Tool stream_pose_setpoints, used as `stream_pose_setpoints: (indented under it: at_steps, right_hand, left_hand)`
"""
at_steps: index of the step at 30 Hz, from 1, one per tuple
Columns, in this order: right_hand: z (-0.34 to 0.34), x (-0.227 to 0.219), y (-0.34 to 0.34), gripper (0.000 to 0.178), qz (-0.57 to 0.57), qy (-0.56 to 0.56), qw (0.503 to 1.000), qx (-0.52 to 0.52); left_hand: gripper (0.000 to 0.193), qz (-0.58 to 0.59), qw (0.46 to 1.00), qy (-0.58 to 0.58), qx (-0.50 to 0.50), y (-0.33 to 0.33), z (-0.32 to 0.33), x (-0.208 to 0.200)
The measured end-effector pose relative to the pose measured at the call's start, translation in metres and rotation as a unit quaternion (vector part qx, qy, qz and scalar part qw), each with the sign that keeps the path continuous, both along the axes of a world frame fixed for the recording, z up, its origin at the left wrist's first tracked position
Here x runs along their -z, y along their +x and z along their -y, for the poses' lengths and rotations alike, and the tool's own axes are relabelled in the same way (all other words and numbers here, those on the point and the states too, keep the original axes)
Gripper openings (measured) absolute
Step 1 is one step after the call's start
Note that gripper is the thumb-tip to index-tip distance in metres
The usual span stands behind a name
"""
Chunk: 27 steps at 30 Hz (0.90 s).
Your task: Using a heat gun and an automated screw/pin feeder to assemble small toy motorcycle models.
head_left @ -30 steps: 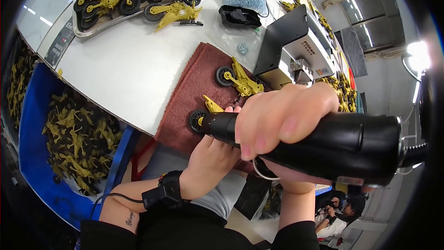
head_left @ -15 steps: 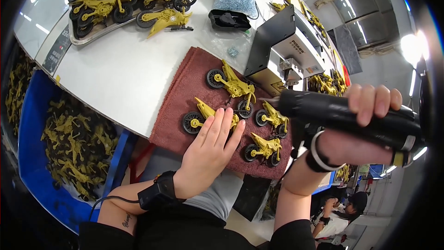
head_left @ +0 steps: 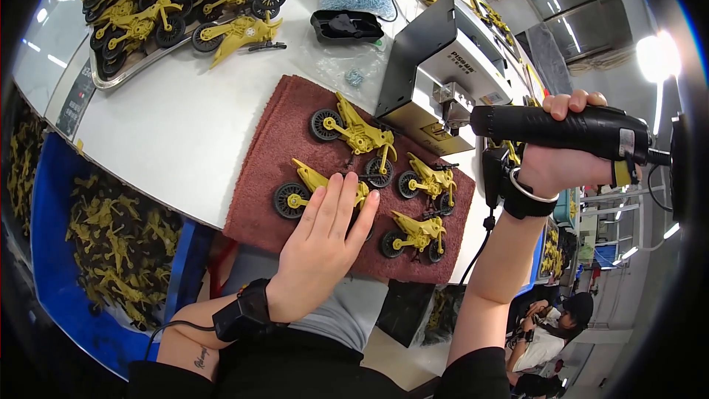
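My left hand (head_left: 317, 251) lies over a yellow toy motorbike (head_left: 309, 175), just below the frame's centre — fingers slightly spread, the bike on a brown cloth (head_left: 255, 159). At the right, my right hand (head_left: 559, 168) wraps its fingers round a black screwdriver (head_left: 513, 124) — tip beside the boxy metal machine (head_left: 422, 89).

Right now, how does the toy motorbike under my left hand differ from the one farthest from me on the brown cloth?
Your left hand partly covers the near motorbike; the far motorbike lies uncovered. The far motorbike shows two wheels clearly, while the near motorbike shows only one clearly. Both have yellow bodies and black wheels, and rest on the brown cloth.
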State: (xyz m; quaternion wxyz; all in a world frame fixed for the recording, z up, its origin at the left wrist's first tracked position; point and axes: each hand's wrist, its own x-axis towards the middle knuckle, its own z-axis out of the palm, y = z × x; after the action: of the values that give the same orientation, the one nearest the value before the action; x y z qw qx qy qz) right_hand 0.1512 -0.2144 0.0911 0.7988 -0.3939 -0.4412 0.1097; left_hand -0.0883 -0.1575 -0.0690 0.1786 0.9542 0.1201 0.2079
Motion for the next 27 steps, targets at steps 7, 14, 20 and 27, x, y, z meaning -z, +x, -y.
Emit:
stream_pose_setpoints:
  at_steps: [7,14,20,27]
  right_hand:
    - [-0.016,0.0,-0.01,0.096,0.003,-0.039,0.999,0.01]
    - [-0.032,0.019,-0.071,0.072,0.009,-0.075,0.978,-0.192]
    - [-0.063,0.043,-0.081,0.091,-0.014,-0.065,0.951,-0.302]
    - [-0.072,0.058,-0.092,0.098,-0.111,-0.048,0.93,-0.347]
  left_hand:
    - [0.08,0.0,1.0,0.005,-0.004,-0.001,0.001,-0.001]
    - [0.05,-0.033,0.997,0.065,-0.009,-0.001,-0.004,-0.009]
    - [0.05,-0.026,0.998,0.056,-0.012,-0.001,-0.002,-0.007]
    - [0.048,-0.013,0.998,0.06,-0.022,0.001,0.001,-0.004]
